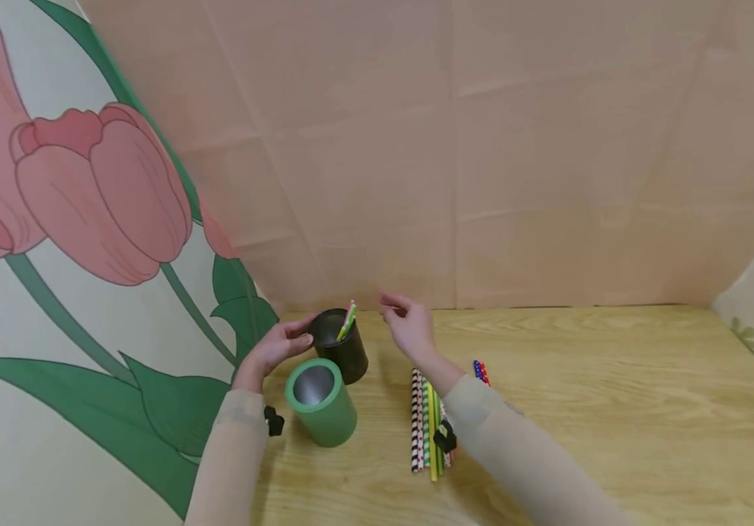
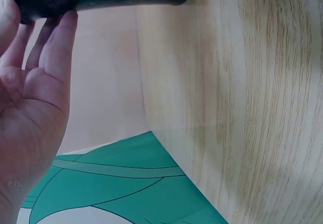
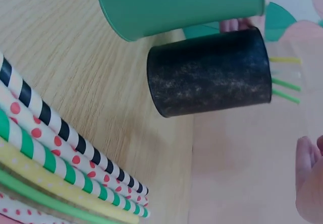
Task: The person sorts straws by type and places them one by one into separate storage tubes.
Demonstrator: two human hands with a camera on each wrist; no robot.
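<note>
R slv (image 1: 528, 453) hides pt of straws (image 1: 425, 424); L grip (image 1: 278, 346) holds blk cup (image 1: 348, 358).

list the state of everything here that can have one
black cup, upright
cup straws, standing in the black cup, tops sticking out
green cup, upright, no straws seen inside
loose straws, lying on the table
left grip, holding the black cup
right grip, raised, nothing visible in it
backdrop, creased
</note>
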